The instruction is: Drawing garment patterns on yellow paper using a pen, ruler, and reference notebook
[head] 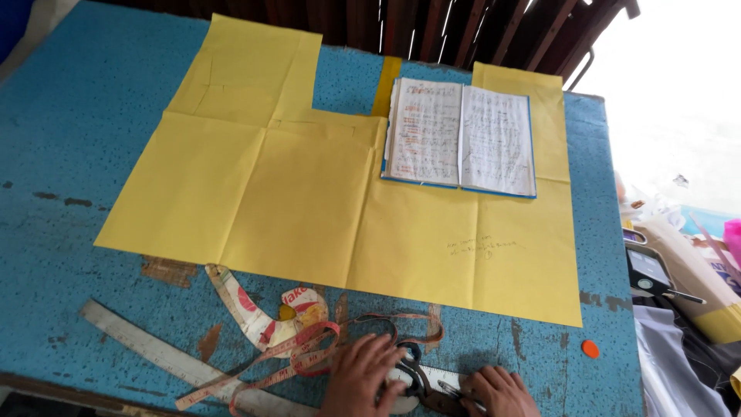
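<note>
— Where are your hands?

— Both at the near edge of the blue table (77, 116). My left hand (361, 374) lies flat, fingers spread, on the scissors (413, 378). My right hand (498, 392) rests beside them, fingers loosely curled around a pen (457, 391), I think.

— What's around?

— The tape measure (309, 354) curls just left of my hand, over a metal ruler (166, 357). Beyond lies yellow paper (309, 201) with an open notebook (461, 137) on it.

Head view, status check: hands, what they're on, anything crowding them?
Left hand flat on scissors. Right hand on a pen, over the metal ruler. Tape measure looped against the left hand; yellow paper lies beyond.
</note>
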